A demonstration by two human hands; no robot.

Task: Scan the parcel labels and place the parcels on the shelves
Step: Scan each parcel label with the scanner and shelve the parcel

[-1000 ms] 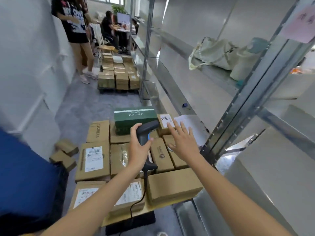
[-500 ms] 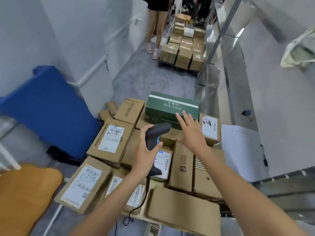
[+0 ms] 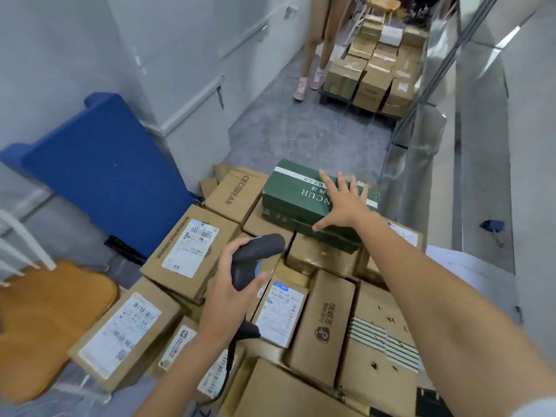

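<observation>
A pile of brown cardboard parcels (image 3: 323, 325) lies below me, several with white labels such as one labelled parcel (image 3: 192, 246). On top at the back sits a dark green box (image 3: 288, 195) with a white stripe. My right hand (image 3: 343, 204) lies on the green box with fingers spread and straight. My left hand (image 3: 230, 291) grips a black handheld scanner (image 3: 255, 254) by its handle, its head pointing right toward the pile; its cable hangs down under my wrist.
Metal shelving (image 3: 478, 121) runs along the right. A blue panel (image 3: 105, 167) leans on the left wall, an orange chair seat (image 3: 45, 320) at lower left. A second pallet of boxes (image 3: 376, 73) and a person's legs (image 3: 319, 43) stand farther down the aisle.
My view has tilted down onto the pile. My right hand has reached forward from above the brown parcels onto the green box. The left hand keeps holding the scanner.
</observation>
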